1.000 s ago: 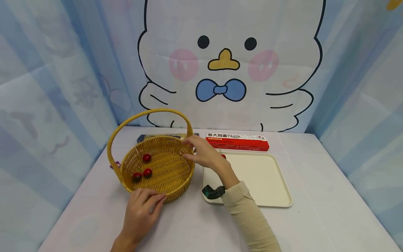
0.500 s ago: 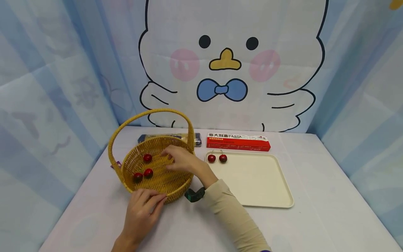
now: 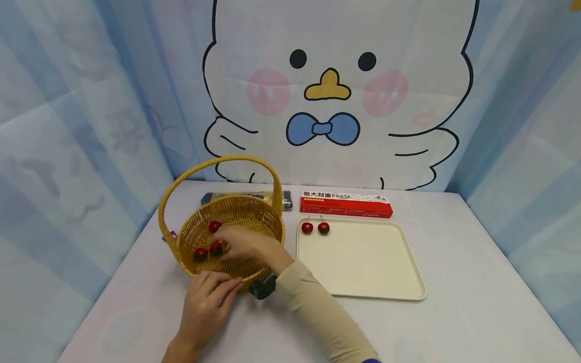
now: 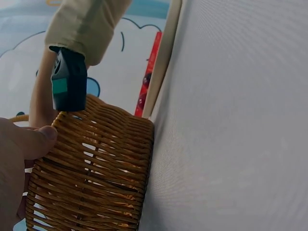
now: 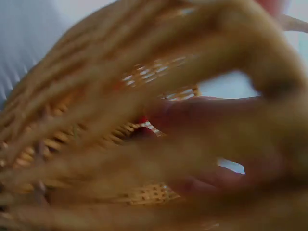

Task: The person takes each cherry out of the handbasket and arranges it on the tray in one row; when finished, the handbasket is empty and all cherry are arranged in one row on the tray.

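A yellow woven basket [image 3: 236, 201] with a tall handle stands on the left of the table, three dark red cherries inside. My left hand [image 3: 206, 307] grips its near rim; the left wrist view shows the thumb [image 4: 45, 137] against the wickerwork. My right hand [image 3: 245, 244] reaches over the rim into the basket. Its thumb and fingers are spread apart around the middle cherry [image 3: 215, 248]. Beside that lie another cherry [image 3: 200, 254] and, farther back, a third cherry [image 3: 215, 226]. Blurred wicker covers most of the right hand in the right wrist view.
Right of the basket lies a cream tray [image 3: 363, 262] with two stemmed cherries [image 3: 315, 228] at its back left corner. Behind it is a red pasta box [image 3: 346, 205]. A dark package [image 3: 287, 200] lies behind the basket, and a small purple item [image 3: 170, 235] shows at its left.
My right hand has moved left and down from the basket's right rim to the middle cherry, uncovering the two cherries on the tray. My left hand stays on the rim.
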`<state>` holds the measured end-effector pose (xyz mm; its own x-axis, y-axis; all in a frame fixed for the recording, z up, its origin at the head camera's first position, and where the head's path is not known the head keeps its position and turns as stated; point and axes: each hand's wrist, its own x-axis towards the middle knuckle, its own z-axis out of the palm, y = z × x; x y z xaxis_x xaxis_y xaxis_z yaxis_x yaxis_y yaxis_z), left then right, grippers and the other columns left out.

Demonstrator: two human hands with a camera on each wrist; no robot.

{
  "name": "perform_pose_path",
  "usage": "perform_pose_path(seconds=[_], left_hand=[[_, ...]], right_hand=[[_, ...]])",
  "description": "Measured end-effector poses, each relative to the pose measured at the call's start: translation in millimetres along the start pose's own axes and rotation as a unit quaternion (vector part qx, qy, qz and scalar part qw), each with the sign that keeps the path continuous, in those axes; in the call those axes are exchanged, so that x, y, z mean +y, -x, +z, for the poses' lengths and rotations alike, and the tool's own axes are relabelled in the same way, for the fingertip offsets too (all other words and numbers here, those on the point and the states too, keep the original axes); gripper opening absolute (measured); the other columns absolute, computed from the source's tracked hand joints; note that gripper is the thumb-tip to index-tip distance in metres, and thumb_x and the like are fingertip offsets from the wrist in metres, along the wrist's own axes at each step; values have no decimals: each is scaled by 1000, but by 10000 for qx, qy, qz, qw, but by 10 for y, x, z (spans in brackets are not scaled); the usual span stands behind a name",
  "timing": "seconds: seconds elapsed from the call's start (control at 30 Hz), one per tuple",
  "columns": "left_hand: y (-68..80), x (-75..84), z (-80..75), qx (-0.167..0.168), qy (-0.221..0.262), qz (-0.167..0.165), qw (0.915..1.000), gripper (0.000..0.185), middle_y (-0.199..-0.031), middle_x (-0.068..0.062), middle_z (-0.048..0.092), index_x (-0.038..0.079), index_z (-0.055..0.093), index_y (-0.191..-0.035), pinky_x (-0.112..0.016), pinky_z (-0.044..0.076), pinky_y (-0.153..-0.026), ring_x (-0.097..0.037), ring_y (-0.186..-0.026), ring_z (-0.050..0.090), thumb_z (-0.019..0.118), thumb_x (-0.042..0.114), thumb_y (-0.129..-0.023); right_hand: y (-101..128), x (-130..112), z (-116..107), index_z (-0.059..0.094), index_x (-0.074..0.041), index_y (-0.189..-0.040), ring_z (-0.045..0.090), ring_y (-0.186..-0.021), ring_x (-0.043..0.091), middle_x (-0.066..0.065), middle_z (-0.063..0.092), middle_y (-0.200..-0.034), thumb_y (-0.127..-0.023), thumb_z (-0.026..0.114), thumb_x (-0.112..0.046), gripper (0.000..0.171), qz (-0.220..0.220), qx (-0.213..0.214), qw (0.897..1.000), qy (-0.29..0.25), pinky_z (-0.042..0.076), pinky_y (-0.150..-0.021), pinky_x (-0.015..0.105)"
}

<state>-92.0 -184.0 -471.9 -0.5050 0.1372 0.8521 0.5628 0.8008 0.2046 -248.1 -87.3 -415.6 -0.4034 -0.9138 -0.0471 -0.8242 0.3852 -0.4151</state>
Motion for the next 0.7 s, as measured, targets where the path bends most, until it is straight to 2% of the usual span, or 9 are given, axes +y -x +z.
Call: perform_pose_path(seconds=[0.13, 0.33, 0.57, 0.7], left_hand=[[-2, -5, 7, 45, -4, 55, 10000, 46, -80, 0, 68, 5, 80, -84, -30, 37, -76, -17, -76, 56, 53, 37, -104], [-6, 8, -5, -56, -1, 2, 10000, 47, -79, 0, 67, 5, 80, -85, -30, 37, -76, -17, -77, 56, 52, 37, -104], [-16, 14, -9, 6, -13, 51, 10000, 47, -78, 0, 66, 5, 80, -84, -30, 37, -75, -17, -77, 56, 52, 36, -105], [-14, 11, -16, -42, -3, 16, 10000, 48, -78, 0, 66, 4, 80, -84, -30, 36, -76, -17, -77, 55, 51, 36, -105]], right_hand=[[-42, -35, 66, 64, -15, -132, 60, -122, 10, -3, 65, -133, -92, 74, -19, 42, -43, -242, 9996, -120, 45, -102, 18], [-78, -67, 180, 67, -19, -130, 59, -122, 6, -7, 67, -129, -93, 73, -20, 38, -52, -497, 9987, -89, 44, -103, 17], [-84, -105, 221, 73, -19, -121, 63, -103, 0, -9, 71, -116, -94, 69, -8, 29, -159, -783, 9954, -536, 48, -91, 13], [-95, -120, 231, 74, -18, -117, 63, -91, 0, -9, 72, -107, -94, 67, -4, 28, -205, -899, 9933, -692, 48, -83, 11]])
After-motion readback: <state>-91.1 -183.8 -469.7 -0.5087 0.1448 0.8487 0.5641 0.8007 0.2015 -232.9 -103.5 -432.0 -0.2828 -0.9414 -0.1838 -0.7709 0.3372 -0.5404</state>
